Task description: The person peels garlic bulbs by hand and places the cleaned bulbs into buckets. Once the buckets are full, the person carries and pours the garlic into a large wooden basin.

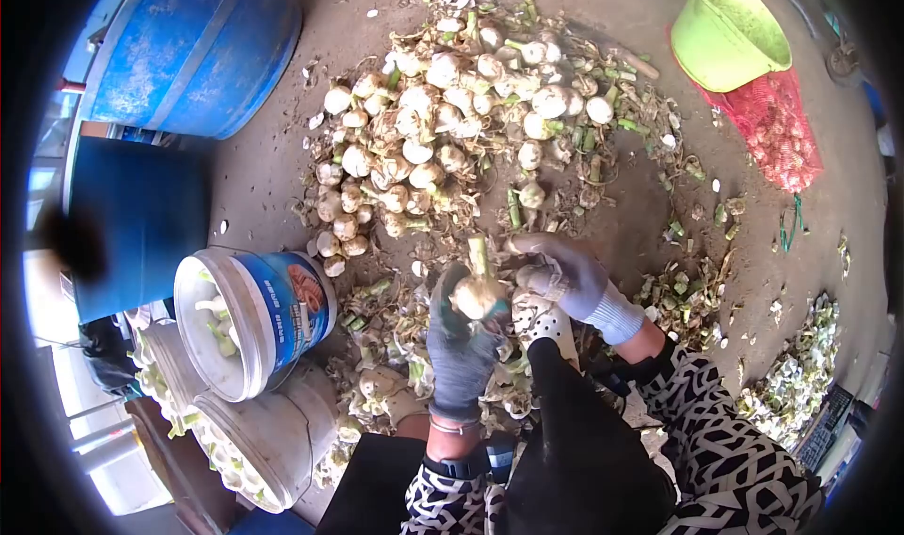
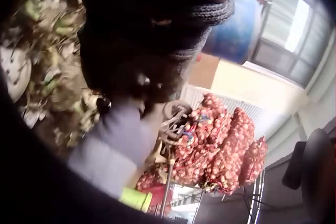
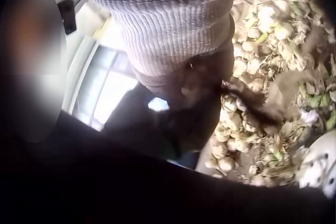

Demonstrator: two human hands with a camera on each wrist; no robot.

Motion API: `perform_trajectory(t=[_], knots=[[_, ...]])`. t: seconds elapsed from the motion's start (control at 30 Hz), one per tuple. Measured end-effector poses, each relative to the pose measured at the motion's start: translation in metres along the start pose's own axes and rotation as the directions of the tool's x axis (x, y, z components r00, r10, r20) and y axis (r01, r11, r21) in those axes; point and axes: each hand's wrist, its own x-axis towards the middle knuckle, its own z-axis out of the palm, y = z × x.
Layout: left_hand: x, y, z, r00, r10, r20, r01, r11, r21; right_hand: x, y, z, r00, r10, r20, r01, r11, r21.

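Observation:
My left hand [image 1: 461,347], in a dark grey glove, holds a garlic bulb [image 1: 476,297] with its cut stem pointing up. Close to the bulb on the right is my right hand [image 1: 570,276], in a pale glove with browned fingers. One of its fingers stretches toward the stem while the others are loosely bent, and nothing shows between them. In the left wrist view the dark glove hides the bulb, and the pale glove [image 2: 118,140] lies below it. A large heap of unpeeled garlic bulbs [image 1: 443,121] lies on the floor ahead.
At left stand a labelled white bucket [image 1: 292,299] with cut stems inside, a second bucket [image 1: 306,422] and a blue barrel [image 1: 202,45]. A green bucket [image 1: 730,31] and a red mesh sack [image 1: 777,135] are at upper right. Peelings [image 1: 697,299] surround a white shoe [image 1: 546,320].

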Motion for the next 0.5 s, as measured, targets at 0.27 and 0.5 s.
perform_trajectory(t=[0.27,0.5], knots=[[-0.011,0.016,0.001,0.937,0.335,0.094,-0.282,0.574,0.769,0.007,-0.015,0.023,0.965,-0.248,0.085,0.261,0.922,-0.285],[-0.013,0.030,-0.023,0.966,-0.227,0.124,0.256,0.910,-0.326,0.002,-0.019,0.012,0.969,-0.116,0.219,0.155,0.973,-0.169]])
